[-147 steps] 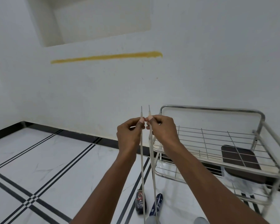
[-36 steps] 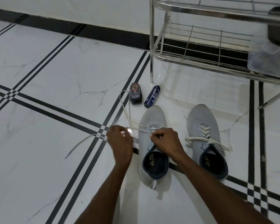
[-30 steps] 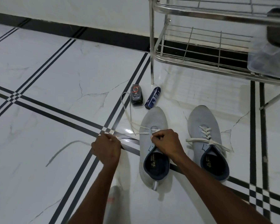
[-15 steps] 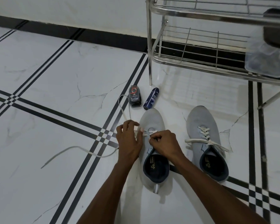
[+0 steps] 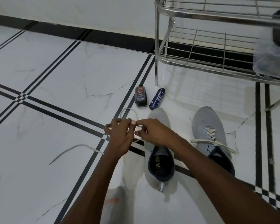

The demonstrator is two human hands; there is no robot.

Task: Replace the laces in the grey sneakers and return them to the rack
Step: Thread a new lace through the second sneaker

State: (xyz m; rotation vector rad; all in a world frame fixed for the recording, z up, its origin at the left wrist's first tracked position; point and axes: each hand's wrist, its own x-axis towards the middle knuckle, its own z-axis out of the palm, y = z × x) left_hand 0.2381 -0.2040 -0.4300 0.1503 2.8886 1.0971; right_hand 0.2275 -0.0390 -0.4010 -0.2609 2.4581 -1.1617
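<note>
Half a second ago both my hands sat low on the throat of the unlaced grey sneaker (image 5: 158, 152); now they are lifted a little and drawn toward its 10 o'clock side, fingertips meeting over the white lace (image 5: 74, 148). My left hand (image 5: 120, 136) pinches the lace, and my right hand (image 5: 153, 131) pinches it just beside, thumb and forefinger closed on a short stretch between the two. A second ago my left hand was pulling far out to 9 o'clock; that slack now lies on the floor, one tail trailing off to 8 o'clock and a loop curling up at 11 o'clock toward the shoe-polish sponge (image 5: 141, 97) and the dark blue spray can (image 5: 157, 101).

I judge that the lace is through the lowest eyelets and I am sorting the ends for the next crossing, so this shoe is only just begun. Which eyelet comes next I cannot tell; my hands hide the front of the throat.

The other grey sneaker (image 5: 212, 139) stands at 3 o'clock, already laced, its ends loose. The steel shoe rack (image 5: 157, 46) waits at 1 o'clock.
</note>
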